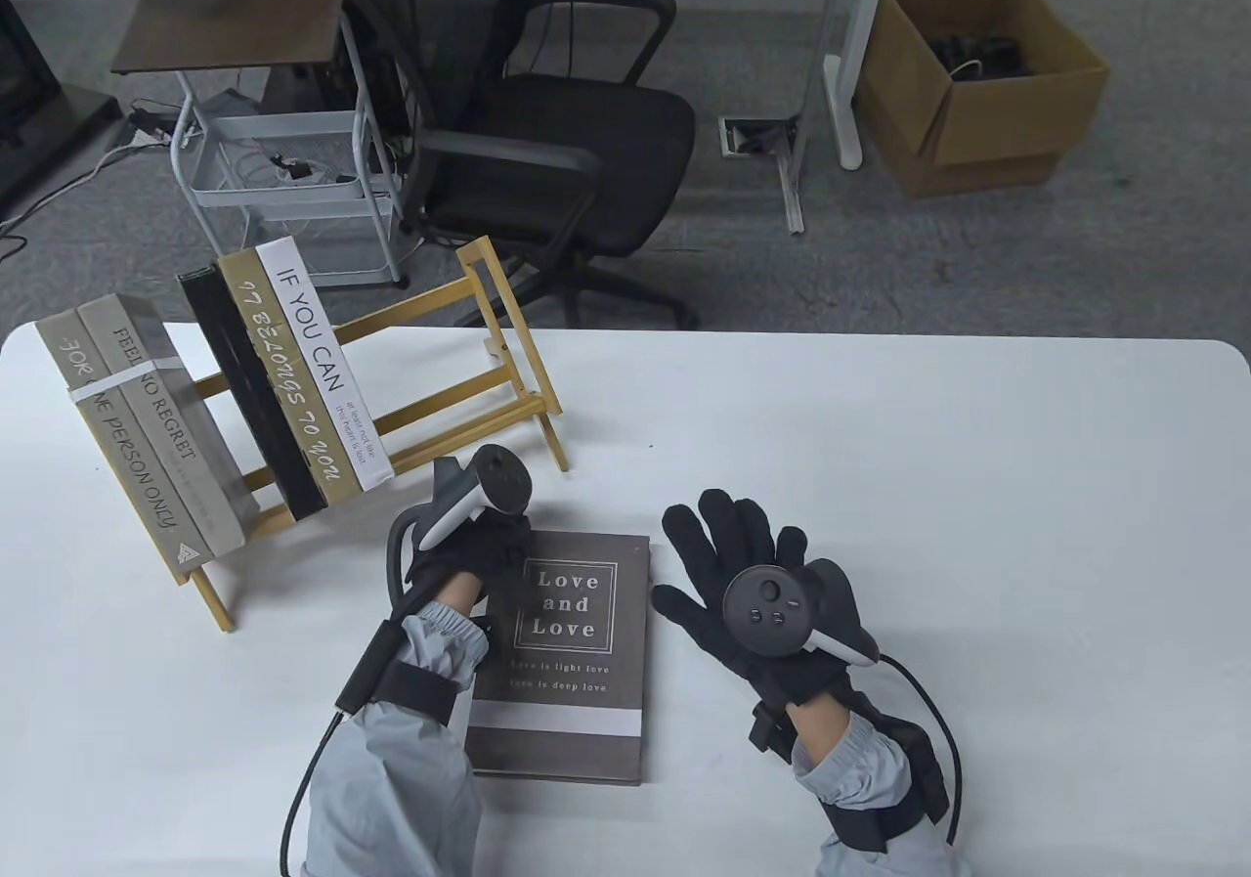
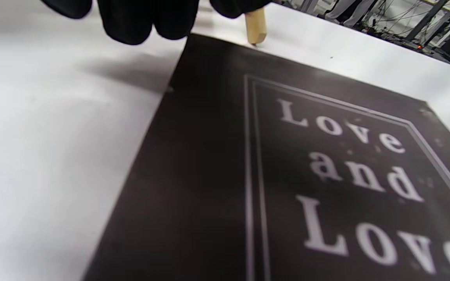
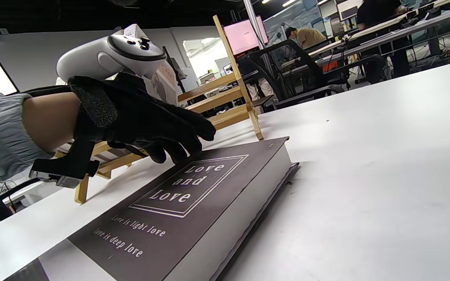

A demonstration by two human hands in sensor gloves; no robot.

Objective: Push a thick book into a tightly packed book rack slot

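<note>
1. Lying flat on the white table (image 1: 880, 447), cover up, the thick "Love and Love" book (image 1: 567, 662) sits just in front of the wooden rack (image 1: 508, 349), not yet lifted.
2. Resting on the book's near-left corner, the left hand (image 1: 469, 549) has its fingers draped over the cover, not clamped; the right hand (image 1: 753, 584) hovers just beside the book's right edge, fingers spread, holding nothing.
3. Risk, as judged: the leaning books (image 1: 293, 369) (five, tilted left) could topple or slide if the thick volume is forced in, and the light rack could skid on the smooth table unless one hand braces it.
4. A one-handed lift by the cover might let the heavy block sag open.
5. Hidden: the rack's lower shelf behind the left hand; whether the left fingertips hook the book's edge cannot be told; the left wrist view is blurred.
</note>
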